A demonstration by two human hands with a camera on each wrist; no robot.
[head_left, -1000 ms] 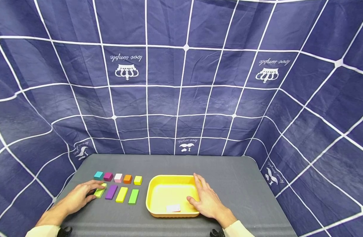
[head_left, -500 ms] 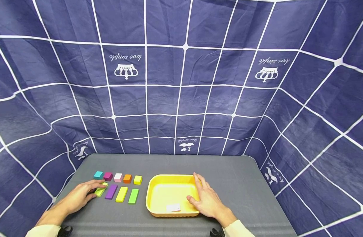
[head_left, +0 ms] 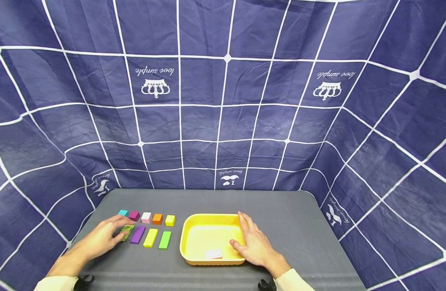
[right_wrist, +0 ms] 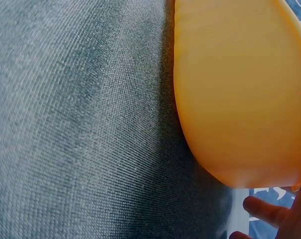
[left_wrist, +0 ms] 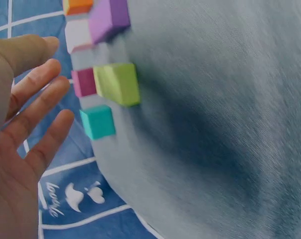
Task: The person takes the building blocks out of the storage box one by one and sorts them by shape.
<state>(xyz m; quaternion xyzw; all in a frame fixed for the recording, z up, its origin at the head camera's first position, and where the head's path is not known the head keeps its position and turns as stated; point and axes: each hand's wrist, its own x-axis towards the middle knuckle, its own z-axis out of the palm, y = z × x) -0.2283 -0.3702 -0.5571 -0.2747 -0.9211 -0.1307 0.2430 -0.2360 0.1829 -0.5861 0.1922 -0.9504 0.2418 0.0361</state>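
Observation:
My left hand [head_left: 99,239] hovers at the left with its fingers spread and relaxed, overlapping a lime green block [left_wrist: 124,84] in the head view. In the left wrist view a gap shows between those fingers and the block. Beside the lime block lie a purple block [head_left: 137,235], a yellow oblong block [head_left: 150,238] and a green block [head_left: 165,240], in one row. My right hand [head_left: 257,246] holds the right wall of a yellow tray [right_wrist: 245,99], thumb over the rim inside, fingers along the outside. A small white piece [head_left: 213,254] lies in the tray.
Behind the oblong blocks is a row of small cubes: teal [left_wrist: 97,122], magenta [head_left: 134,216], pale pink [head_left: 146,218], orange [head_left: 157,219] and yellow [head_left: 170,220]. The grey table [head_left: 299,226] ends against a blue gridded cloth [head_left: 223,121].
My left hand has let go of the lime green block and lifted slightly up and to the right. The lime block sits a little farther right, nearer the purple one. My right hand stays put.

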